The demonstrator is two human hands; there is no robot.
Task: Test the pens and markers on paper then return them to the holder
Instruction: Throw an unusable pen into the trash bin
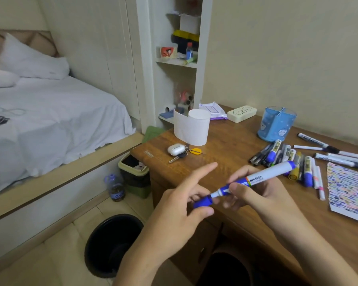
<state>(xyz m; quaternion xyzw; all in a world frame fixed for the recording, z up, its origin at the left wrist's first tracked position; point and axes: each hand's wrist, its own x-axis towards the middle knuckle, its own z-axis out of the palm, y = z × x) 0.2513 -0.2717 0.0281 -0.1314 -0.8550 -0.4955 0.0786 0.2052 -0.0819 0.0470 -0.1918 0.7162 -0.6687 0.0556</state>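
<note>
Head view of a pen-testing task at a wooden counter (232, 141). The right hand (262, 193) holds a blue-and-white marker (256, 178) by its barrel, the grip closed around it with thumb and fingers; the marker slants in the air above the counter's near edge, nib end low and toward the left. The left hand (180, 205) pinches the blue cap (203, 202) between thumb and middle fingers, index finger extended and free. Cap and nib section lie just beside each other; whether the cap is coming off or going on cannot be told, though the gap at the white neck suggests it is unseated.

Judged step: one marker is at the capping stage of its test. If uncapping, the next move calls for carrying the nib to the paper (347, 193), which lies at the right of the counter, densely covered with coloured strokes; bare space there looks scarce. If recapping, the marker must go to the blue holder (275, 126), standing upright near the wall and apparently empty.

A loose pile of pens and markers (287, 159) lies on the counter between the holder and the paper, with further pens (329, 151) to its right. These lie across the direct path from hand to holder and could be knocked. Also present: a roll of white paper (192, 129), an earbud case with keys (177, 150), a cream box (242, 113), bins on the floor, and a bed at left.
</note>
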